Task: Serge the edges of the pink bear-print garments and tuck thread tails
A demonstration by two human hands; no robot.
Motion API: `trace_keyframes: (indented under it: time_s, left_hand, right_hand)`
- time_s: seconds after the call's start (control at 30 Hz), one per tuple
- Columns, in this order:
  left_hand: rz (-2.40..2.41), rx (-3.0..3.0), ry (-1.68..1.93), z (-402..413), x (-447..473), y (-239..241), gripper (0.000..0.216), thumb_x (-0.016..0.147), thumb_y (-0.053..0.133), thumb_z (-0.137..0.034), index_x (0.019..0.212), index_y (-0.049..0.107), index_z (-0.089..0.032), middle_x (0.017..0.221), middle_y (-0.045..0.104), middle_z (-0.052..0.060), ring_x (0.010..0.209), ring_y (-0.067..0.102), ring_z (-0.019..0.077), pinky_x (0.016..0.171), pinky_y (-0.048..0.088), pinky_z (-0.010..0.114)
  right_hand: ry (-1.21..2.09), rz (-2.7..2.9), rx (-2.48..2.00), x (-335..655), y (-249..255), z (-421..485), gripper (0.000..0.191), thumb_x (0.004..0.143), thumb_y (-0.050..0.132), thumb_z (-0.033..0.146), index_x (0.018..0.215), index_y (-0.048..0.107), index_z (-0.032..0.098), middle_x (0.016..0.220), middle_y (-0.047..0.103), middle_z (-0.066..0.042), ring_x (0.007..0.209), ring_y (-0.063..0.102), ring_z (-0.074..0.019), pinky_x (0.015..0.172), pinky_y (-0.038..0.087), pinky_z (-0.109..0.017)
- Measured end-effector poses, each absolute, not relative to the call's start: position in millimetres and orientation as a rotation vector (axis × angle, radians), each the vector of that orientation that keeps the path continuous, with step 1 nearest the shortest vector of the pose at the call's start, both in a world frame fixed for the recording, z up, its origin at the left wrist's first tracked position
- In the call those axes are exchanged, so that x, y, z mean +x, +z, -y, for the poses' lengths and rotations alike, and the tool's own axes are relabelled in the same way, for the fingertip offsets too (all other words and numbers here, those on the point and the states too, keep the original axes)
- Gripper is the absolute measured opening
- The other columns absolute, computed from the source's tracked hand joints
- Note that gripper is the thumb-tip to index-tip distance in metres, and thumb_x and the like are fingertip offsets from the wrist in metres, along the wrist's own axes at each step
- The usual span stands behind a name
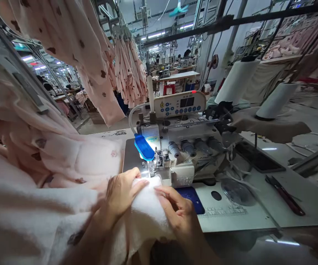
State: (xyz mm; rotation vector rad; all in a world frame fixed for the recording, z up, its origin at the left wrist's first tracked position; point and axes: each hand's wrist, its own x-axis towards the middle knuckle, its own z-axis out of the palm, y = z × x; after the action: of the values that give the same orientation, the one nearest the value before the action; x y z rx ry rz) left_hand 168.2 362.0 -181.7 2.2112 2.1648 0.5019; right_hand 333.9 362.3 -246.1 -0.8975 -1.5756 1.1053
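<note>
Sewing seems barely begun on this edge: the left hand [122, 192] and right hand [177, 210] pinch the white cloth [147, 204] just near of the machine [182, 175], most of it apparently unsewn, though stitches cannot be made out.

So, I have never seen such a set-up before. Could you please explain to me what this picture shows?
There is no robot here. One camera, worn on a person's head, looks forward and down. You see the person's left hand and right hand, both bare, on white cloth at the front of a sewing machine. Whether the fingers pinch or only press it is hard to tell. Spotted pink cloth lies to the left. On the table, to the right, are a dark slab, perhaps a phone, and a dark red tool.
</note>
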Motion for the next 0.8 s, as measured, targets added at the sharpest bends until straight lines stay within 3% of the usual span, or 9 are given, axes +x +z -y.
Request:
trace_keyframes:
  time_s: [0.07,0.17,0.3,0.4,0.47,0.53,0.6,0.7,0.8]
  left_hand:
    - [-2.182,2.244,0.514,-367.5,168.6,-182.3,0.020,0.088,0.051,-0.031,0.071,0.053,-0.020,0.061,0.058,-0.004,0.056,0.056,0.0150,0.051,0.028,0.024]
    - [-2.185,2.299,0.554,-384.0,162.7,-179.9,0.020,0.088,0.052,-0.029,0.071,0.054,-0.020,0.059,0.058,-0.004,0.053,0.055,0.0153,0.049,0.026,0.023]
    - [-2.119,2.442,0.704,-392.6,154.0,-179.3,0.028,0.090,0.048,-0.035,0.069,0.055,-0.019,0.058,0.060,0.000,0.051,0.054,0.0165,0.046,0.029,0.025]
    - [-1.820,2.713,0.904,-366.5,162.2,-191.7,0.046,0.093,0.032,-0.055,0.095,0.059,-0.018,0.092,0.068,0.006,0.086,0.063,0.0196,0.072,0.047,0.030]
    - [-1.516,2.900,1.061,-341.7,173.2,-207.6,0.057,0.091,0.027,-0.063,0.111,0.056,-0.018,0.107,0.066,0.008,0.106,0.059,0.0200,0.094,0.044,0.034]
    - [-1.525,2.879,1.198,-321.7,183.1,-223.6,0.031,0.095,0.039,-0.032,0.113,0.057,-0.015,0.107,0.067,0.009,0.108,0.058,0.0196,0.100,0.040,0.036]
    - [-1.534,2.830,1.304,-310.0,189.0,-233.7,0.028,0.086,0.046,-0.015,0.110,0.059,-0.014,0.099,0.068,0.009,0.099,0.060,0.0202,0.092,0.046,0.036]
    - [-1.596,2.633,1.377,-302.1,192.7,-236.4,0.027,0.078,0.054,-0.015,0.103,0.062,-0.019,0.087,0.067,0.007,0.083,0.061,0.0198,0.074,0.051,0.034]
    - [-1.656,2.443,1.411,-294.5,196.3,-235.0,0.028,0.074,0.058,-0.009,0.099,0.062,-0.021,0.080,0.063,0.004,0.076,0.057,0.0179,0.070,0.049,0.033]
  right_hand:
    - [1.095,1.604,-0.931,333.6,-243.0,-366.9,0.034,0.089,0.045,0.031,0.107,0.069,0.016,0.071,0.062,-0.003,0.059,0.054,-0.0140,0.053,0.041,-0.022]
    - [1.093,1.581,-1.033,327.6,-239.3,-377.4,0.042,0.088,0.044,0.033,0.120,0.062,0.013,0.052,0.046,0.004,0.046,0.037,-0.0110,0.044,0.028,-0.022]
    - [1.145,1.523,-1.073,320.4,-236.0,-382.4,0.042,0.083,0.049,0.035,0.118,0.055,0.011,0.047,0.038,0.008,0.044,0.036,-0.0110,0.045,0.028,-0.021]
    - [1.256,1.401,-0.984,322.7,-245.4,-364.9,0.042,0.081,0.055,0.035,0.116,0.047,0.015,0.053,0.047,0.007,0.045,0.045,-0.0124,0.043,0.034,-0.021]
    - [1.330,1.336,-0.889,325.7,-258.3,-348.9,0.042,0.082,0.056,0.034,0.119,0.044,0.018,0.060,0.055,0.004,0.052,0.055,-0.0153,0.049,0.043,-0.022]
    - [1.266,1.317,-0.875,327.3,-270.9,-339.6,0.037,0.082,0.055,0.029,0.117,0.046,0.022,0.071,0.061,0.001,0.066,0.062,-0.0173,0.063,0.050,-0.025]
    - [1.106,1.318,-0.941,327.3,-277.6,-341.5,0.029,0.080,0.055,0.027,0.108,0.051,0.022,0.082,0.061,-0.002,0.076,0.061,-0.0185,0.072,0.050,-0.027]
    - [1.107,1.413,-0.952,327.2,-274.0,-353.9,0.019,0.076,0.059,0.028,0.092,0.059,0.018,0.092,0.059,-0.007,0.082,0.058,-0.0209,0.074,0.050,-0.030]
    - [1.598,1.465,-0.780,331.4,-262.9,-351.2,0.016,0.080,0.059,0.032,0.079,0.061,0.016,0.082,0.060,-0.004,0.079,0.057,-0.0197,0.073,0.048,-0.027]
